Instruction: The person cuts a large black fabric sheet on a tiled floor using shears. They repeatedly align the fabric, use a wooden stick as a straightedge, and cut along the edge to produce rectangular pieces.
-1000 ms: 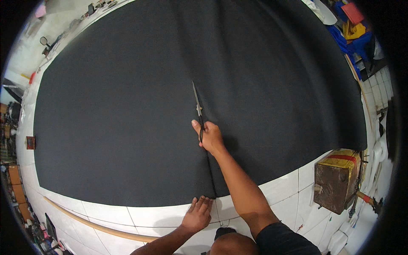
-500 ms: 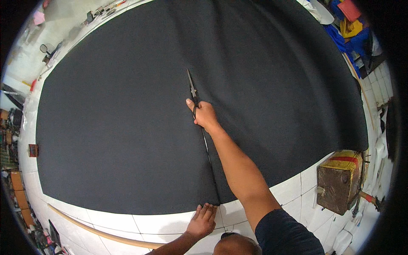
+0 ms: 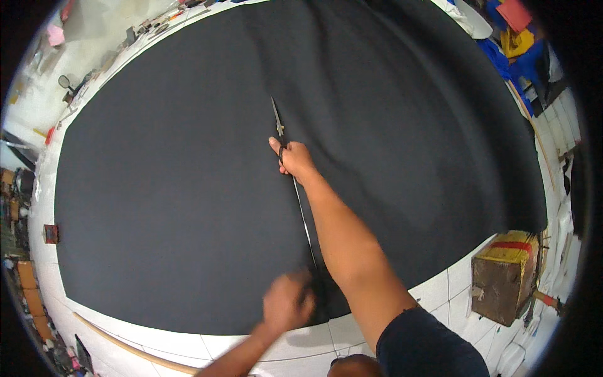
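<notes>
A large sheet of black material (image 3: pixel 157 169) is spread over the white floor. My right hand (image 3: pixel 297 161), closed round black handles, holds a pair of scissors (image 3: pixel 278 127) near the sheet's middle, their tips pointing away from me. A narrow cut, pale along its length, runs back from that hand toward the near edge. Close to that edge my left hand (image 3: pixel 286 304) is curled and blurred by motion. Dark material bunches at its fingers, beside the cut, and hides the cut's near end; the fingertips themselves do not show clearly.
A brown box with a yellow and red top (image 3: pixel 504 276) stands by the sheet's near right edge. A long wooden strip (image 3: pixel 125 342) lies at the near left. Blue cloth (image 3: pixel 494 58) is at the far right, and a small dark red block (image 3: pixel 51 234) sits beside the left edge.
My right hand and the scissors have moved slightly farther away, and the cut reaches farther. My left hand has risen from the near edge and curled, with dark material at its fingers.
</notes>
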Tool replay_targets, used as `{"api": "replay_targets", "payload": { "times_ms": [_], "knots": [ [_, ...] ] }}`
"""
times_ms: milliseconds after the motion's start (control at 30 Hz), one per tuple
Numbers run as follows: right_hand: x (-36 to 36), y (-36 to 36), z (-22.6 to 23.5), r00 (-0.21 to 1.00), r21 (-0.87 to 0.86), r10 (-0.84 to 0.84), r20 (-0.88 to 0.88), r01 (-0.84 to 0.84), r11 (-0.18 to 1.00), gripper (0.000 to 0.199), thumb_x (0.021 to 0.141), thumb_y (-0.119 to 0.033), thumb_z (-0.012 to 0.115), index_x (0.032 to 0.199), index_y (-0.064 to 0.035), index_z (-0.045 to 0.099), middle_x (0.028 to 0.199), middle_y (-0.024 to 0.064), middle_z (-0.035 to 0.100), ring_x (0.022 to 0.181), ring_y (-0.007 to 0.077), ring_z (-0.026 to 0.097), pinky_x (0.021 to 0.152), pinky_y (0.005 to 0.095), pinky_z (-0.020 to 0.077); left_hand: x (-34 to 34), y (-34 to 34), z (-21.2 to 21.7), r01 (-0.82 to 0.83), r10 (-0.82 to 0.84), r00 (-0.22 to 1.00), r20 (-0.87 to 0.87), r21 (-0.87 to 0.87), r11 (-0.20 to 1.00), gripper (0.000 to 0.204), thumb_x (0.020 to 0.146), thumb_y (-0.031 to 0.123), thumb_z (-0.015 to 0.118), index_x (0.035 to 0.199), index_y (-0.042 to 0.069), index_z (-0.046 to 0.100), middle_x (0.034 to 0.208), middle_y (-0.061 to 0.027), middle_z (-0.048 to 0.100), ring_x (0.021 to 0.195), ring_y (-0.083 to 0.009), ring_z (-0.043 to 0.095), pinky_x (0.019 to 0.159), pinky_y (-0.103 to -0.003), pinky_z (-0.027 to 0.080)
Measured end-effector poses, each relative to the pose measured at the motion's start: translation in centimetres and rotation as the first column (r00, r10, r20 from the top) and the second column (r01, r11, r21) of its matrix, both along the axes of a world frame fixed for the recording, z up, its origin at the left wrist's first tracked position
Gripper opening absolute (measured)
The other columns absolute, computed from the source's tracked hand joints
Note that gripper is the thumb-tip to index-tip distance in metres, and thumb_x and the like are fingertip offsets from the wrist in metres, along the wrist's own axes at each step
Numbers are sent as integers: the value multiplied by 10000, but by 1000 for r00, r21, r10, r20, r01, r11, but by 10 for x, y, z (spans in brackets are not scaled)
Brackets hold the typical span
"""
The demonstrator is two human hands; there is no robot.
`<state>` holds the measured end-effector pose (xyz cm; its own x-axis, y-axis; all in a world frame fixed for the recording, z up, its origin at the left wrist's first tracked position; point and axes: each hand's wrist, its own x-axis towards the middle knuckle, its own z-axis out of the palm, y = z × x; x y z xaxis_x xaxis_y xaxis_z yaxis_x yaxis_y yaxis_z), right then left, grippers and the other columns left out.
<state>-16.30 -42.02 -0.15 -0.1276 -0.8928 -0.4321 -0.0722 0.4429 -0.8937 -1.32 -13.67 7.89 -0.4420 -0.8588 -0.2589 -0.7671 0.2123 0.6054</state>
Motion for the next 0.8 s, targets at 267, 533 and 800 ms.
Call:
{"api": "replay_targets", "payload": {
  "times_ms": [267, 533, 800],
  "knots": [
    [11, -2, 9, 1000, 18, -16, 11, 15, 1000, 543, 872, -552, 644, 679, -60, 517, 570, 34, 529, 461, 128, 515, 442, 284, 422, -9, -204, -73, -265, 435, 860, 265, -497, 826, 732, 924, 483, 477, 1483, 39, 314, 1552, -239, 215, 1453, -389, 162, 1177, -522, 110],
    [1, -3, 17, 999, 71, 0, 42, -3, 997, 490, 898, -515, 631, 721, -69, 529, 566, 27, 525, 467, 118, 508, 454, 281, 414, -18, -216, -67, -285, 397, 872, 286, -362, 887, 789, 887, 462, 543, 1493, 31, 279, 1555, -248, 199, 1456, -397, 147, 1180, -521, 82],
    [7, 0, 17, 990, 171, -70, 122, 48, 984, 429, 898, -475, 652, 750, -94, 521, 561, -6, 495, 472, 102, 484, 465, 275, 395, -11, -218, -62, -283, 353, 890, 287, -260, 923, 798, 867, 447, 548, 1473, -8, 296, 1543, -301, 172, 1441, -462, 133, 1157, -581, 76]
  ]
}}
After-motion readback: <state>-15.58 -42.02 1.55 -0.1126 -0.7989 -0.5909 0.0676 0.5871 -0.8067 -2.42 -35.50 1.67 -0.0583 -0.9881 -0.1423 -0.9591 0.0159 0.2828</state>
